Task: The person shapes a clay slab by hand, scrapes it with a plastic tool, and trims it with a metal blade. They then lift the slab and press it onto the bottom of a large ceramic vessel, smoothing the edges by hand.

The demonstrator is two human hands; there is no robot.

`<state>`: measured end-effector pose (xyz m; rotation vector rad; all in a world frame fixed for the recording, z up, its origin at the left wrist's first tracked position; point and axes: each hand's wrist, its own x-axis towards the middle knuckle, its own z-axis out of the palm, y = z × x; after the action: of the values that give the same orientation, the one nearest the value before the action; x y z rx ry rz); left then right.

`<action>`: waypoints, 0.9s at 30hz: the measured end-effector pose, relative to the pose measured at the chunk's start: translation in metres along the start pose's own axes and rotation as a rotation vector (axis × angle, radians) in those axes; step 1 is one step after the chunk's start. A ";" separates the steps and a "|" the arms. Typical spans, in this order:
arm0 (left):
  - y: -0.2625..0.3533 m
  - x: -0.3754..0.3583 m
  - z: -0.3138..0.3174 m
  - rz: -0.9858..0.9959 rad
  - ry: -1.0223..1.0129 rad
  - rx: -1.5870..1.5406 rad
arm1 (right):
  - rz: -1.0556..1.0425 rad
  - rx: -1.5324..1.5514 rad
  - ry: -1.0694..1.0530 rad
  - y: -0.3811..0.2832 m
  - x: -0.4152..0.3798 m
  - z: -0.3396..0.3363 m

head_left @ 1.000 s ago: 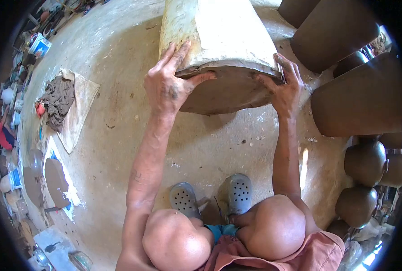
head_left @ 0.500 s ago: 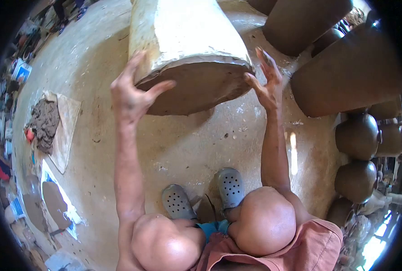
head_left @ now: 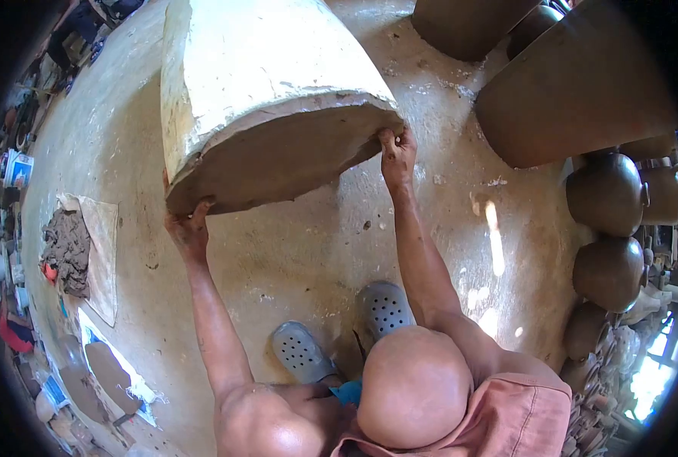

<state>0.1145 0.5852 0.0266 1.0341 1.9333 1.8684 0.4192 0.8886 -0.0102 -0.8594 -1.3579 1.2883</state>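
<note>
A large tapered white form (head_left: 270,46), which looks like a plaster mould, is tilted so that its brown clay end (head_left: 278,156) faces me. My left hand (head_left: 188,232) grips the lower left rim, with the thumb against the clay face and the other fingers mostly hidden round the outside. On the opposite side, my right hand (head_left: 397,160) is closed on the right edge, its thumb near the clay and its fingers curled around the rim. The far end of the form runs out of view at the top.
Large brown clay vessels (head_left: 575,91) lie or stand at right, with smaller round pots (head_left: 607,273) below them. A clay heap (head_left: 67,251) lies on a cloth (head_left: 104,266) at left. My feet in grey clogs (head_left: 301,350) rest on the concrete floor (head_left: 293,259). Another person's legs (head_left: 76,30) show at upper left.
Both hands have gone from spread fingers beside the form's end to a grip on its rim. The form now appears farther left and more slanted in view.
</note>
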 end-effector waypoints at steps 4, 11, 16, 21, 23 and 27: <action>-0.002 0.001 -0.001 0.051 0.039 0.018 | 0.082 0.041 0.034 -0.030 -0.013 0.003; -0.012 -0.001 0.001 0.148 0.021 0.038 | 0.074 -0.077 0.060 -0.024 -0.008 0.007; -0.021 -0.003 -0.007 0.055 -0.008 0.000 | 0.055 0.034 -0.052 -0.029 -0.005 -0.003; -0.045 -0.012 -0.013 -0.092 -0.001 -0.013 | 0.111 0.219 -0.043 0.002 -0.006 -0.002; -0.054 -0.014 -0.017 -0.058 0.001 0.037 | 0.088 0.227 -0.047 0.008 -0.015 -0.003; -0.032 -0.010 -0.006 0.045 0.019 0.094 | 0.124 0.130 -0.068 -0.012 -0.012 -0.010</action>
<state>0.1081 0.5770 -0.0061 1.0996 2.0431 1.8328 0.4332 0.8775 -0.0018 -0.8271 -1.2744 1.4970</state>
